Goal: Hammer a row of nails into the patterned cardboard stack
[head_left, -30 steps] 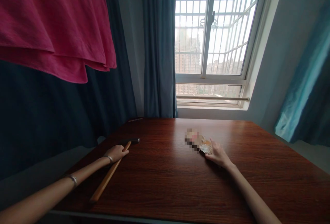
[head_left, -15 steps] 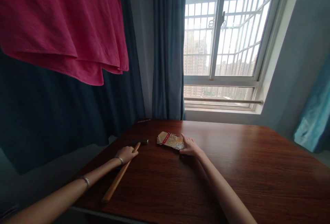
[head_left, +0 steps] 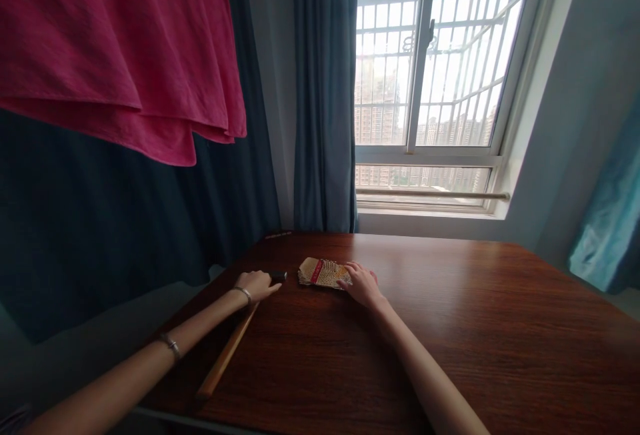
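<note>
My left hand (head_left: 254, 283) lies curled over the upper handle of a hammer, close to its dark head (head_left: 279, 276). The hammer's long wooden handle (head_left: 227, 355) slants down toward the near left edge of the table. My right hand (head_left: 363, 283) grips the right end of a beige, dotted folding fan (head_left: 323, 273), partly closed, with a red band across it. My thumb is on its near side and the fingers lie over its top; that end is hidden beneath them.
The brown wooden table (head_left: 450, 341) fills the front. A small flat strip (head_left: 278, 235) lies at its far left corner. A pink towel (head_left: 115, 55) hangs at upper left before dark curtains (head_left: 327, 101). A barred window (head_left: 430, 75) stands behind.
My left hand has shifted slightly up and right, covering the hammer's neck. My right hand has come further over the fan, which has slid a little left. The hammer lies about where it was.
</note>
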A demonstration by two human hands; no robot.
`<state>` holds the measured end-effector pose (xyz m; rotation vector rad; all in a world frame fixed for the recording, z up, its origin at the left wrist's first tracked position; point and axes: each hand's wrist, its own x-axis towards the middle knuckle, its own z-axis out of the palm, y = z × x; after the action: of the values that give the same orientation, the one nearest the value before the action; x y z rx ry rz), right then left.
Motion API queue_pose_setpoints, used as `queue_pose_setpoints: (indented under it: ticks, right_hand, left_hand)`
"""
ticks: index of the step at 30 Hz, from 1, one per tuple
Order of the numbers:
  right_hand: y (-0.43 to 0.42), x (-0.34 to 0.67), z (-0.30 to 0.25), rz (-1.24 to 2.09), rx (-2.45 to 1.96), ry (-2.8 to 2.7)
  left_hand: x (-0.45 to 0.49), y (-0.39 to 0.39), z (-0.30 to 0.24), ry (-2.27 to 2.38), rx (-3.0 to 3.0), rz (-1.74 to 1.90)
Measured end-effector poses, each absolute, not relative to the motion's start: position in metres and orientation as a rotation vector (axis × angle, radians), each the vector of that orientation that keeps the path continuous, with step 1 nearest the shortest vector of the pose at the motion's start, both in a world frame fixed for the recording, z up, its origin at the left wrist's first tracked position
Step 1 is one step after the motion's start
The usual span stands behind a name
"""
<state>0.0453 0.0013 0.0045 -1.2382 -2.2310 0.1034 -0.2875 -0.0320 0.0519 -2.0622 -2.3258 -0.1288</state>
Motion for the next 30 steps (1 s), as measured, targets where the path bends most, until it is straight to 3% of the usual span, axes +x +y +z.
queue_pose_setpoints:
  ticks: [7, 13, 30]
  right_hand:
    - [0.004, 0.045, -0.008, 0.048, -1.148, -2.281]
    - [0.014, 0.056, -0.022, 0.166, -1.09, -2.17]
    - [0.019, 0.055, -0.023, 0.406, -1.125, -1.987]
  left_hand:
    - [-0.224, 0.019, 0.033, -1.889, -2.6, -0.918]
    - [-0.191, 0.051, -0.006, -2.045, -2.583, -1.287]
    - [-0.185, 0.074, -0.023, -1.938, -2.782, -1.318]
